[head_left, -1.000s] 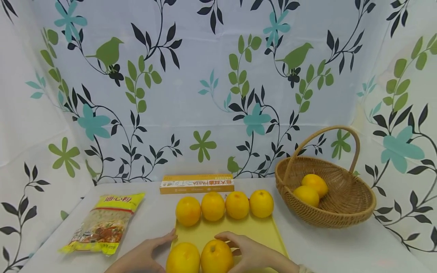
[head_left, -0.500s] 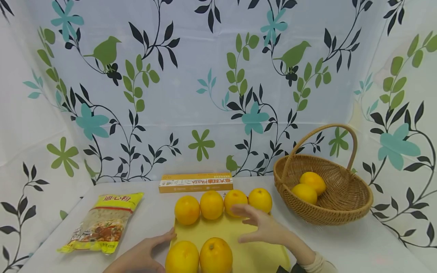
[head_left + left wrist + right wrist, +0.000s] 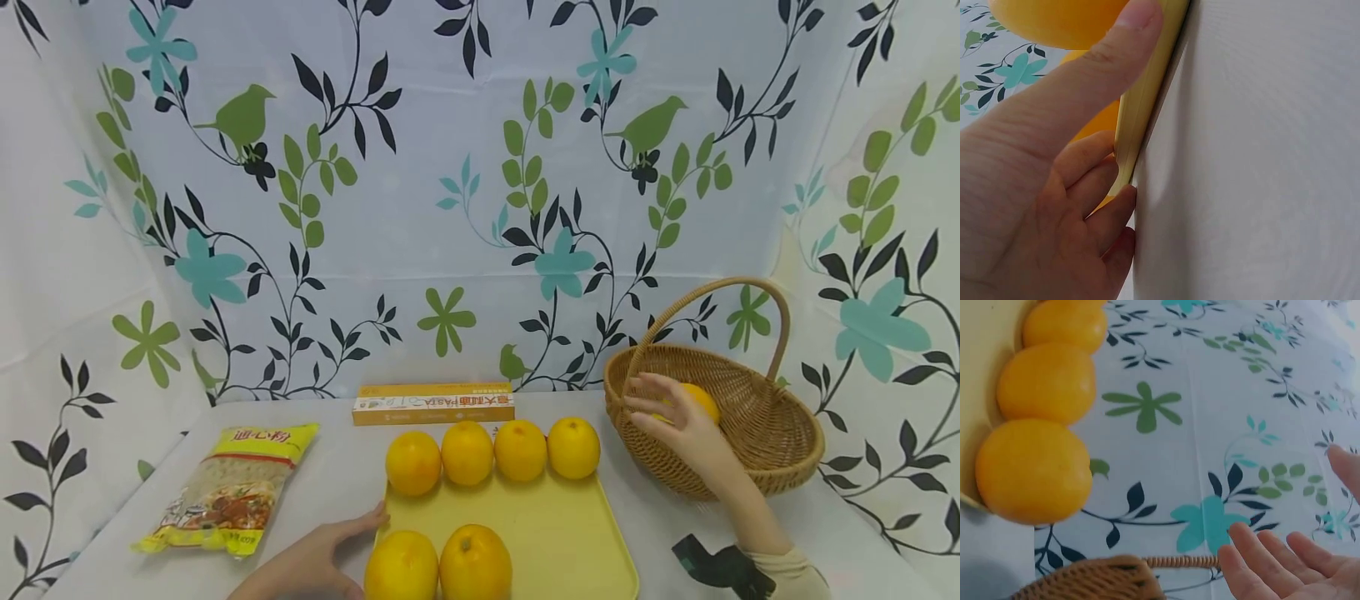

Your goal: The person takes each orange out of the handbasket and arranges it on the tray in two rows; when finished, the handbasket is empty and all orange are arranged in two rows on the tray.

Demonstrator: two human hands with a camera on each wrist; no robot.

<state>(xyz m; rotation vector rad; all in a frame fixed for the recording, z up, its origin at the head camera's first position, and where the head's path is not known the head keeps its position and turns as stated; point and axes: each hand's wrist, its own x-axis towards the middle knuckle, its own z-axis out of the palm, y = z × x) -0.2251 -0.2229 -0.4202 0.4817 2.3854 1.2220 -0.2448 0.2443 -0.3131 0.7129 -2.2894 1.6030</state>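
Observation:
A yellow tray [image 3: 558,533] carries several oranges in a row at its far edge, one being the orange [image 3: 468,454]. Two more oranges, a left one [image 3: 401,568] and a right one [image 3: 476,563], sit near its front left. My left hand [image 3: 315,557] rests against the tray's left side, fingers extended; in the left wrist view its fingertips touch the tray's rim [image 3: 1147,94]. Over the near left rim of a wicker basket [image 3: 780,454] hovers my right hand [image 3: 686,433], empty, fingers spread. It partly hides the oranges inside, one orange [image 3: 703,403] showing behind it.
A bag of noodles [image 3: 228,492] lies left of the tray. Behind the tray stands a long pasta box [image 3: 433,404]. The basket's tall handle [image 3: 780,325] arches above it. Patterned cloth [image 3: 480,208] hangs behind and at the sides.
My right hand has let go of the front right orange and moved right and away over the tray to the basket. My left hand stays at the tray's edge.

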